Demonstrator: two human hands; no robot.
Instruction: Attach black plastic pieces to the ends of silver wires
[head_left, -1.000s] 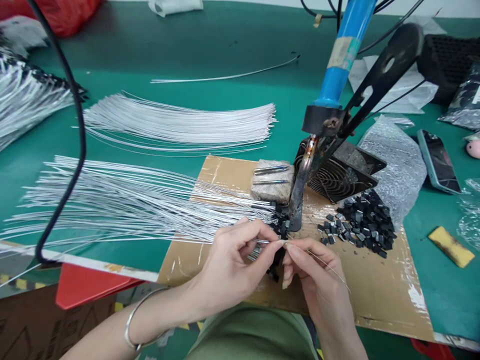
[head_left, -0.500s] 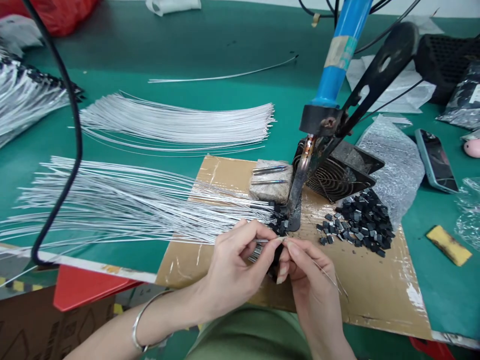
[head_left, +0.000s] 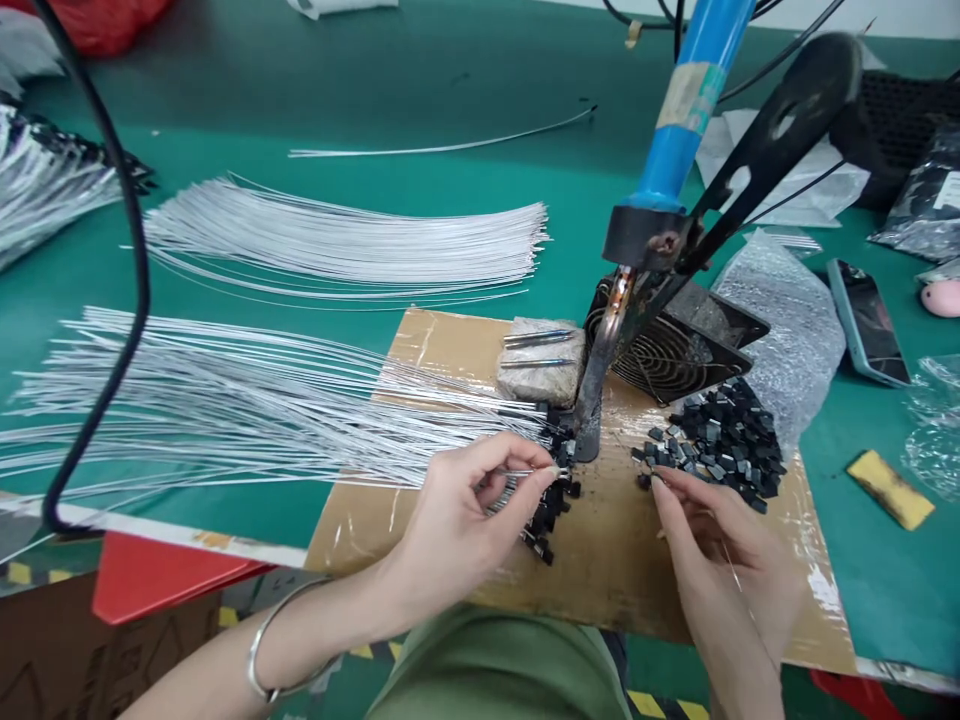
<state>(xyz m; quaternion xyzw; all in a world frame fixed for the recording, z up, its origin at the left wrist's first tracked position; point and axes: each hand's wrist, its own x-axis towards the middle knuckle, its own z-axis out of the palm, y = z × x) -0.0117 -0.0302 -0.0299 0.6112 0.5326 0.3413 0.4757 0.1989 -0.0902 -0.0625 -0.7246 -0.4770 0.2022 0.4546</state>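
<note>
My left hand (head_left: 480,515) pinches the end of a white wire (head_left: 534,472) between thumb and forefinger, above the cardboard. To its right, my right hand (head_left: 724,560) has its thumb and forefinger closed on a small black connector (head_left: 645,481) at the left edge of the pile of black connectors (head_left: 739,445). A thin silvery wire, which looks like solder (head_left: 731,568), runs across the right palm. Many white wires (head_left: 300,400) lie to the left, with black connectors (head_left: 551,505) on their right ends by my left fingertips.
A blue-handled soldering iron (head_left: 664,170) slants down in a black metal holder (head_left: 787,120) over the cardboard (head_left: 622,590). Behind are a small fan (head_left: 652,350), a block with metal tips (head_left: 540,370) and a white wire bundle (head_left: 352,240). A phone (head_left: 870,320) and yellow sponge (head_left: 890,490) lie right.
My right hand has left my left fingertips and moved right to the connector pile, where it pinches a black connector. My left hand stays almost in place with its wire.
</note>
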